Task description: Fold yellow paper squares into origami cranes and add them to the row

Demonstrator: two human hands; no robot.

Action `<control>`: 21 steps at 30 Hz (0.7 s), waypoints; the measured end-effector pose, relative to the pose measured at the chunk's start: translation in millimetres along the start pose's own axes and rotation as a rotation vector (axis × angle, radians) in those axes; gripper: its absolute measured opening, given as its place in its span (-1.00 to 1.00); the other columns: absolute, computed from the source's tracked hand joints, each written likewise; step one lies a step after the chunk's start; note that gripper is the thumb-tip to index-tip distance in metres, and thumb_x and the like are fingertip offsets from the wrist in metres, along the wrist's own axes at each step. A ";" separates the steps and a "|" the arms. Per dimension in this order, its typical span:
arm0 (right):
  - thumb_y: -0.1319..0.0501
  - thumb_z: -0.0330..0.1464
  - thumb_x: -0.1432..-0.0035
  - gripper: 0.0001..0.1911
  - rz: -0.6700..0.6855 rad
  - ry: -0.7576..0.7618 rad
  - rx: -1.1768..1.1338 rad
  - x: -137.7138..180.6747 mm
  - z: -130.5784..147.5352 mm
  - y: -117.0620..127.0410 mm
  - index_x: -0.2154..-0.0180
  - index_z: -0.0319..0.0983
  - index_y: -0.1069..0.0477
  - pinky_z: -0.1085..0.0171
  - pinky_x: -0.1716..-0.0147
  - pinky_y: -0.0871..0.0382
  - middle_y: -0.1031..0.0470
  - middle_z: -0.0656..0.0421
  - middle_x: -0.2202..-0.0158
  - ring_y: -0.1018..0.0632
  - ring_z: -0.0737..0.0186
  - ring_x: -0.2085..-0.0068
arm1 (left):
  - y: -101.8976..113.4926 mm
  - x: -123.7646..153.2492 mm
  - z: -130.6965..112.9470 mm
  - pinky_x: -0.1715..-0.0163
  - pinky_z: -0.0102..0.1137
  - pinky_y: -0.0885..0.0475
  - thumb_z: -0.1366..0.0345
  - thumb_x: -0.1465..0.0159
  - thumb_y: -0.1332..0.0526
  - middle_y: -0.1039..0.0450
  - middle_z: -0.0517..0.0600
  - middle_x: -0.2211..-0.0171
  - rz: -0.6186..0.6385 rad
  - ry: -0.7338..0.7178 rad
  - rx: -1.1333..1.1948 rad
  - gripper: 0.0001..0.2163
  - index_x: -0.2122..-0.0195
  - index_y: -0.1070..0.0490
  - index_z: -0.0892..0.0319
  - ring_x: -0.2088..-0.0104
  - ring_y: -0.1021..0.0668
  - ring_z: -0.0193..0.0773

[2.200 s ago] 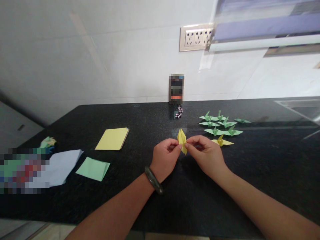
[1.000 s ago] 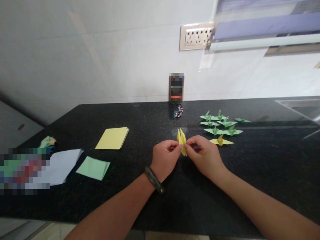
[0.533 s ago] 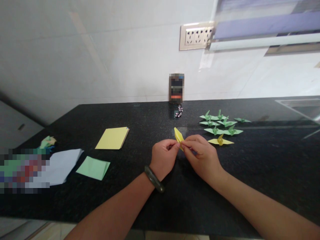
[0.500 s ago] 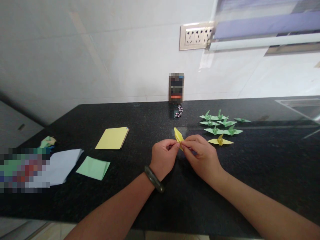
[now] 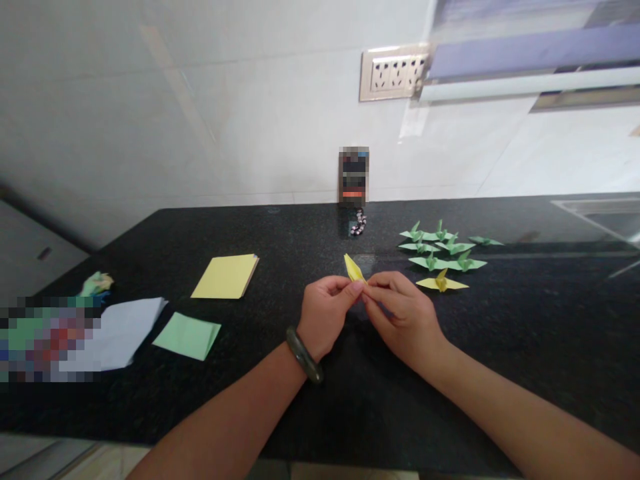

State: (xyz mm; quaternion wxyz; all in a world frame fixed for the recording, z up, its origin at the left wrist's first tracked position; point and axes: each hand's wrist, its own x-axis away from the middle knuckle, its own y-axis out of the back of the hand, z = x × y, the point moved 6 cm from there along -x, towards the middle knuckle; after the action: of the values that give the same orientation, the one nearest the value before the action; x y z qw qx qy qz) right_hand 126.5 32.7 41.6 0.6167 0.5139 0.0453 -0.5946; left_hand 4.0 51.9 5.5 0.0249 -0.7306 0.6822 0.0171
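Between my two hands is a piece of folded yellow origami paper (image 5: 354, 268), its pointed tip slanting up and to the left. My left hand (image 5: 327, 313) pinches its lower part, thumb on top. From the other side my right hand (image 5: 405, 310) grips the same lower end with thumb and fingertips. The fingers hide that end. Just beyond my right hand lies a finished yellow paper crane (image 5: 442, 283), wings spread. Behind it sit several green paper cranes (image 5: 445, 250) in a cluster.
On the left are a stack of yellow paper (image 5: 225, 277), a green folded sheet (image 5: 187, 335), white sheets (image 5: 125, 333) and a crumpled coloured bundle (image 5: 96, 285). A blurred upright object (image 5: 353, 177) with a beaded strap (image 5: 359, 223) leans on the wall. The counter (image 5: 310, 233) is black.
My left thumb has slid up over the yellow paper, covering more of its lower part. The paper's tip has tilted slightly left, and my left wrist has shifted a little left.
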 end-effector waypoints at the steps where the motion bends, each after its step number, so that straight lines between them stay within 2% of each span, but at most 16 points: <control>1: -0.09 -0.47 -0.10 -0.79 -0.011 0.015 -0.001 0.3 1.0 0.9 0.35 -0.21 -0.50 0.27 0.33 -0.42 -0.46 0.09 0.34 -0.48 0.25 0.31 | -0.5 -0.3 0.6 0.41 -0.44 -0.38 0.21 -0.05 -0.26 -0.46 -0.04 0.55 0.003 0.015 0.039 -0.80 0.50 -0.46 0.27 0.50 -0.46 -0.36; 5: -0.13 -0.48 -0.08 -0.85 -0.060 0.049 -0.007 1.1 4.8 6.2 0.35 -0.21 -0.46 0.28 0.28 -0.42 -0.50 0.11 0.33 -0.51 0.26 0.29 | -4.3 -1.1 1.4 0.41 -0.45 -0.37 0.24 -0.07 -0.24 -0.43 -0.06 0.55 0.043 0.017 0.160 -0.83 0.50 -0.40 0.27 0.50 -0.44 -0.39; 10: -0.15 -0.42 -0.08 -0.92 -0.074 -0.119 -0.009 1.1 -1.1 9.3 0.36 -0.21 -0.42 0.29 0.37 -0.42 -0.51 0.15 0.41 -0.52 0.28 0.39 | -8.5 -1.1 -1.0 0.35 -0.42 -0.38 0.25 -0.13 -0.18 -0.42 -0.07 0.49 0.128 -0.044 0.230 -0.86 0.47 -0.35 0.22 0.45 -0.45 -0.38; 15: -0.15 -0.46 -0.08 -0.91 -0.084 -0.059 -0.052 0.1 2.4 9.0 0.37 -0.21 -0.43 0.31 0.37 -0.41 -0.49 0.14 0.41 -0.50 0.28 0.38 | -7.0 -0.4 -8.3 0.39 -0.47 -0.35 0.29 -0.12 -0.20 -0.40 -0.09 0.51 0.129 -0.146 0.159 -0.89 0.46 -0.38 0.23 0.47 -0.42 -0.41; 21: -0.15 -0.47 -0.06 -0.92 -0.103 -0.084 -0.068 -0.6 0.2 10.0 0.40 -0.22 -0.41 0.32 0.43 -0.38 -0.45 0.17 0.45 -0.45 0.32 0.43 | -8.7 -0.5 -7.1 0.37 -0.46 -0.38 0.34 -0.05 -0.26 -0.45 -0.06 0.47 0.145 -0.160 0.197 -0.90 0.42 -0.41 0.24 0.44 -0.46 -0.39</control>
State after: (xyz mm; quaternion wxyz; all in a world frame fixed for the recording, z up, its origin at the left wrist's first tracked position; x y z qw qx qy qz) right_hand 134.0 30.7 48.0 0.6038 0.4644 0.0659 -0.6445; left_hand 12.6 52.6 12.8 0.1496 -0.6696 0.7274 0.0099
